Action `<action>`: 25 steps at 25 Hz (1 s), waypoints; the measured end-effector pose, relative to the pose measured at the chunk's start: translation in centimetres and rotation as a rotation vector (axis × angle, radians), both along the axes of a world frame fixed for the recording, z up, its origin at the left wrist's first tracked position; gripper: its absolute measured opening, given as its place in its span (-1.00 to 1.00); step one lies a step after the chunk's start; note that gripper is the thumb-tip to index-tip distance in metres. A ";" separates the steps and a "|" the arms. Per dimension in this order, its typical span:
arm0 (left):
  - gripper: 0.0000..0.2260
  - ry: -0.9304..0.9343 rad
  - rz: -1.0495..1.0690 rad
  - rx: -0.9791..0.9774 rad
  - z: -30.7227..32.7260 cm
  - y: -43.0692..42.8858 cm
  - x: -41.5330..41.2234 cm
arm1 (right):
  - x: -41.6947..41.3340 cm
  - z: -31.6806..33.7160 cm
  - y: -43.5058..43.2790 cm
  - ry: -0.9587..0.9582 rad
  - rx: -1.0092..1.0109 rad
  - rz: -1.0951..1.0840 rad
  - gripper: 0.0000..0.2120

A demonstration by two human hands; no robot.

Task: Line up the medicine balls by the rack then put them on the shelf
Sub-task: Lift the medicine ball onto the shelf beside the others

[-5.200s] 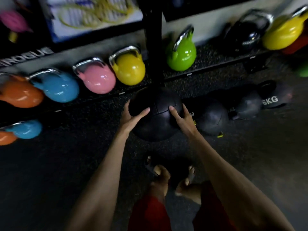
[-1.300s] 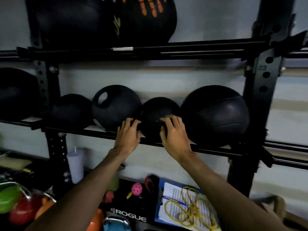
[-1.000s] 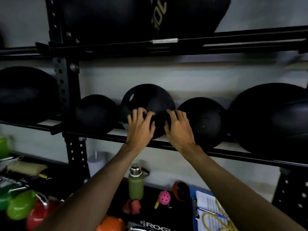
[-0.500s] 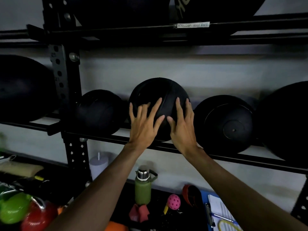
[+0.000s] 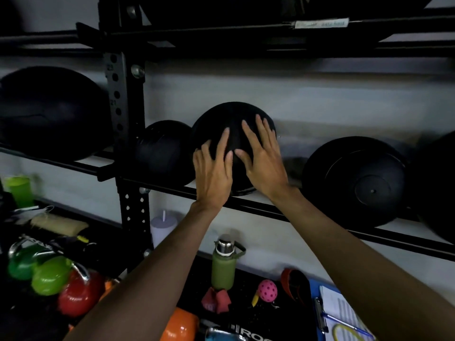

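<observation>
The medicine ball (image 5: 232, 119) is sitting on the middle shelf (image 5: 320, 219) of the black rack, resting on its rails against the grey wall. Both hands are lying flat on the ball's near face. The left hand (image 5: 214, 174) is pressing its lower left part with straight, spread fingers, and the right hand (image 5: 264, 159) is pressing higher on the right, also with fingers extended. Neither hand is curling round anything. The thumbs are nearly meeting in the middle.

A smaller black ball (image 5: 162, 150) is sitting just to its left, touching or nearly touching it, with the rack upright (image 5: 125, 107) beyond that. A large dark ball (image 5: 49, 112) is sitting on the far side of the upright. To the right, across a gap of bare shelf, a ribbed ball (image 5: 354, 180) is turning a round disc face toward the camera.

The held ball is round and dark, so it is showing no long axis, and no marking is telling which way it faces.

Below the shelf, a green bottle (image 5: 222, 269), a pink perforated ball (image 5: 267, 290), a clipboard (image 5: 341, 313) and green (image 5: 50, 278), red (image 5: 78, 294) and orange (image 5: 179, 326) kettlebells are standing near the wall.
</observation>
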State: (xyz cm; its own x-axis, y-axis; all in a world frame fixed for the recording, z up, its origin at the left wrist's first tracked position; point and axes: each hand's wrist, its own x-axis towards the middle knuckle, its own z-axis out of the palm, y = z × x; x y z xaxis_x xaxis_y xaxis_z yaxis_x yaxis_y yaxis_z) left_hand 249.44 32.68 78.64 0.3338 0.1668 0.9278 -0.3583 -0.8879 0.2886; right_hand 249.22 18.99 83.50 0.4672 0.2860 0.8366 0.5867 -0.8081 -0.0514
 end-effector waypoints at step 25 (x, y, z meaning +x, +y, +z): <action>-0.51 0.024 0.151 0.237 3.1 -8.1 -0.7 | -4.9 -1.0 -13.0 0.020 -0.079 -0.738 -0.43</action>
